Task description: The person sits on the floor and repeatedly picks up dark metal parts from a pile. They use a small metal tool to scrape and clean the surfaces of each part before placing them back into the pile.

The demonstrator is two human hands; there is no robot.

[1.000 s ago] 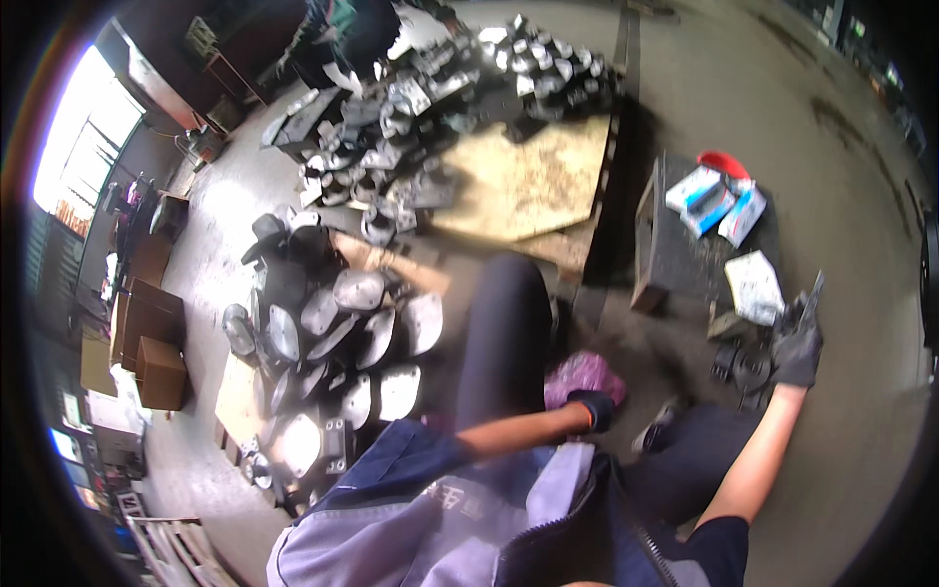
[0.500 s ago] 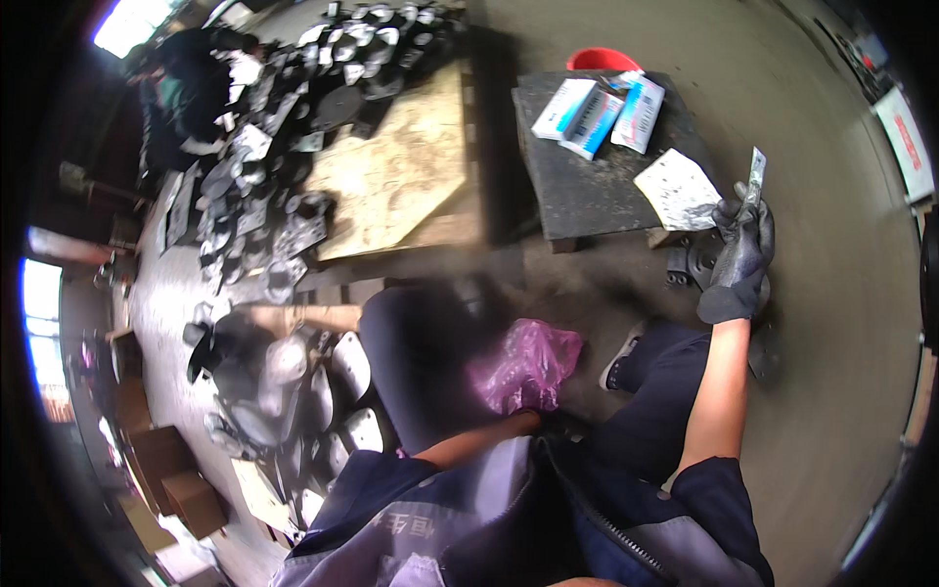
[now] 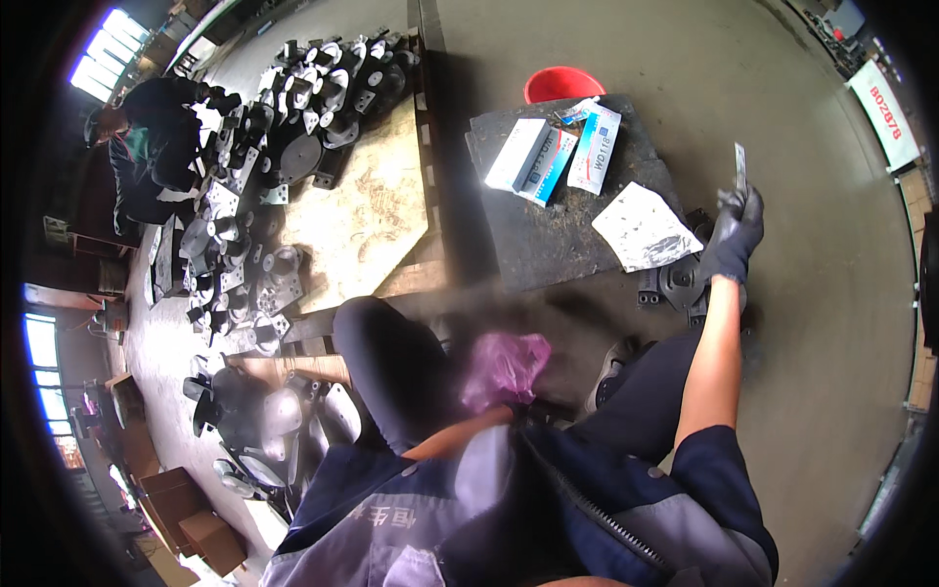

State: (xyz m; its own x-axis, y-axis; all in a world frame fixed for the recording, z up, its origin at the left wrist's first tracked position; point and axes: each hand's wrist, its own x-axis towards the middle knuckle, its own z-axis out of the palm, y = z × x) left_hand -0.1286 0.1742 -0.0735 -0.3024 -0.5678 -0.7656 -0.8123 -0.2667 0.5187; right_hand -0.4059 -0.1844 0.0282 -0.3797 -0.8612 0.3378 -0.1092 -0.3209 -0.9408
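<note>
My right hand, in a dark glove, is stretched out at the right with its fingers closed on a thin, pale, flat strip that stands up from the fingertips. Just left of that hand are dark metal parts, lying low beside the black-topped table. My left hand, gloved in black, is between my knees at the lower edge of a crumpled pink plastic bag. It appears to grip the bag, though most of its fingers are hidden.
The black-topped table bears blue-and-white boxes and a spotted white sheet. Behind it stands a red bucket. At left, a pallet carries several metal parts, with another person beyond. More metal parts lie by my left knee.
The view has shifted, so the table and pallet sit lower and further left. My right hand still holds the strip, slightly higher in view. The pink bag's outline has changed a little.
</note>
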